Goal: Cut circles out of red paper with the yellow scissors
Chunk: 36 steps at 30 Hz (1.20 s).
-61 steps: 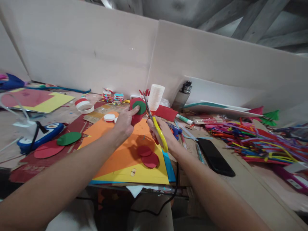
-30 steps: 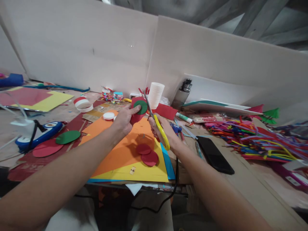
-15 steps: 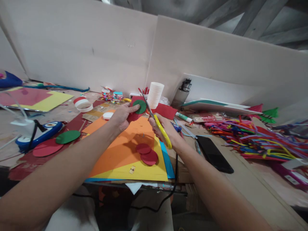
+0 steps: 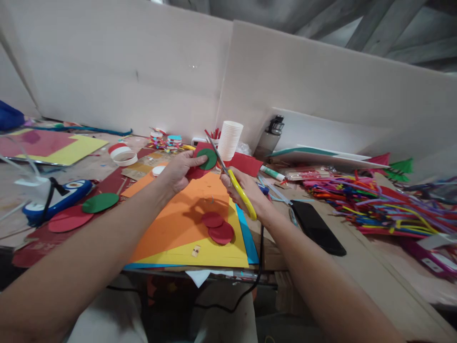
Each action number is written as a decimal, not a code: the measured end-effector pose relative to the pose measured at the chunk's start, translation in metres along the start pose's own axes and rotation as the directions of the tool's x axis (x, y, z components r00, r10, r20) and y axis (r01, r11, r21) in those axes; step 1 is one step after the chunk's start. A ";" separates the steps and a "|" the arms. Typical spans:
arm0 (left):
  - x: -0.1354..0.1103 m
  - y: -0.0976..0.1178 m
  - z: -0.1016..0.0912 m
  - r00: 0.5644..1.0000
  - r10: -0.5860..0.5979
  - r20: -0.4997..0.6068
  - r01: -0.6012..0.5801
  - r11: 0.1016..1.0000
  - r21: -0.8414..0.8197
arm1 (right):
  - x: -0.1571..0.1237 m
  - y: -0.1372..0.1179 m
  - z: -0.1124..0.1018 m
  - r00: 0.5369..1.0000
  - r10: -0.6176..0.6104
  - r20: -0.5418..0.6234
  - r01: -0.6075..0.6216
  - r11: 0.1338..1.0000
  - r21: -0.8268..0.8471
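Evidently both hands work raised over the middle of the desk (image 4: 96, 164). Our left hand (image 4: 178, 171) pinches a green disc (image 4: 207, 158) flat on red paper (image 4: 200, 146), fingers closed, thumb on the disc's left part; we judge this stops the layers slipping and leaves the right edge free for the blades. Our right hand (image 4: 248, 190) has its fingers closed round the yellow-handled scissors (image 4: 233, 178), blades pointing up and away beside the disc. Whether they touch the paper, we cannot tell.

Surface: an orange sheet (image 4: 167, 224) overlies a yellow sheet (image 4: 221, 259), with a blue sheet (image 4: 252, 250) showing underneath. Two red discs (image 4: 220, 234) overlap on this pile, presumably laid within reach. A black phone (image 4: 317, 227) and pipe cleaners (image 4: 385, 205) lie to the right; stacked paper cups (image 4: 230, 140) stand behind the hands.

Room: white panels (image 4: 143, 71) close off the far side; grey beams (image 4: 378, 33) cross overhead, upper right.
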<state>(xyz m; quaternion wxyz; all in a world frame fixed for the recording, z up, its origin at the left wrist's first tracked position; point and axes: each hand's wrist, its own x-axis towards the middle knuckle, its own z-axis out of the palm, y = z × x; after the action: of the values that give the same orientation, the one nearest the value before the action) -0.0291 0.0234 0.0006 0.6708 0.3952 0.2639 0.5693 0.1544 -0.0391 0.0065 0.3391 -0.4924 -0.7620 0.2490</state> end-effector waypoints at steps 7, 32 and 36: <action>0.000 0.002 -0.001 0.999 -0.046 0.010 0.045 0.999 0.022 | -0.001 0.000 -0.001 1.000 -0.020 0.020 0.020 1.000 0.014; 0.001 0.008 -0.012 0.986 -0.089 0.144 0.065 0.983 0.169 | 0.001 0.000 -0.004 0.996 -0.067 0.057 0.068 0.997 -0.025; -0.001 0.013 -0.011 0.979 -0.122 0.164 0.093 0.981 0.173 | 0.000 -0.001 -0.005 0.994 -0.091 0.064 0.095 0.994 -0.058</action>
<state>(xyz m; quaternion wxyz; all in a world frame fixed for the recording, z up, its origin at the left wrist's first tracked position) -0.0454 0.0260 0.0051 0.6865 0.4824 0.2714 0.4716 0.1579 -0.0396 0.0109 0.3116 -0.4585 -0.8013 0.2247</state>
